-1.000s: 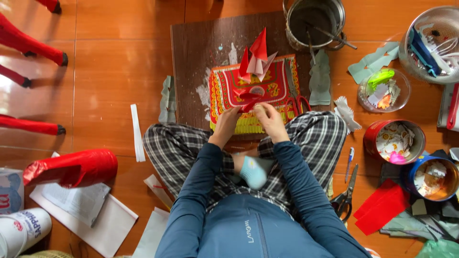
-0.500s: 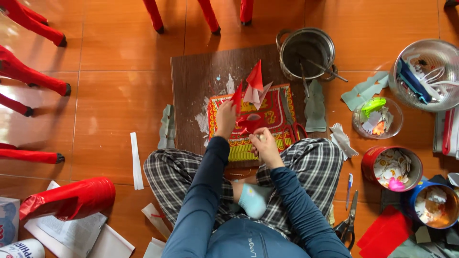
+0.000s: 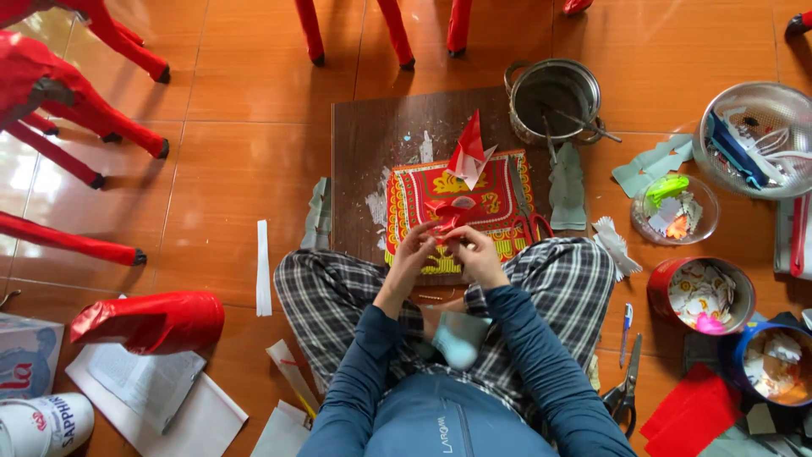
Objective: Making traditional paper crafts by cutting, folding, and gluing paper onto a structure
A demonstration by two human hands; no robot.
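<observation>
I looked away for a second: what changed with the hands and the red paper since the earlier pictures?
The left hand came back from reaching up the patterned sheet and now meets the right hand on the small red paper piece. The folded red paper cone, metal pot and board stayed put.

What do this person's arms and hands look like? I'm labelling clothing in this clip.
Both arms are covered to the wrist by long, close-fitting dark blue sleeves: left sleeve, right sleeve. The cuffs are plain, with no visible markings. The left hand and right hand are bare: no gloves, and no rings or watch that I can make out.
</observation>
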